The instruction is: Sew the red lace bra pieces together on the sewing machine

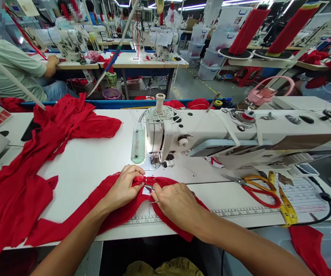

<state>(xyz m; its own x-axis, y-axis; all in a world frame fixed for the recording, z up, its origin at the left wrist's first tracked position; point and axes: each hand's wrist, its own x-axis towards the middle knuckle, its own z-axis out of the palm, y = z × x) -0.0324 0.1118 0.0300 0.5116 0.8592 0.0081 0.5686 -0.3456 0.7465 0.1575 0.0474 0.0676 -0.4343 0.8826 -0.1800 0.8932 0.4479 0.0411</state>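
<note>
A red garment [119, 220] lies along the front of the sewing table, with a small white label [146, 190] on it. My left hand [126, 186] is closed on the red fabric, thumb and fingers pinching it near a gathered spot. Beside it, my right hand [177, 205] is closed around a small metal tool, seemingly thread snips [148, 187]. Two thin metal points show past the right fingers, one at the gathered fabric; the rest is hidden in the hand. Just behind both hands is the presser foot [155, 159] of the white sewing machine [205, 128].
Orange-and-red-handled scissors [259, 188] lie at right, by a yellow tape measure [287, 209] and a written sheet [306, 197]. More red fabric [15, 191] is heaped at left. Red thread cones [248, 30] stand behind the machine. Another person [15, 69] sits at back left.
</note>
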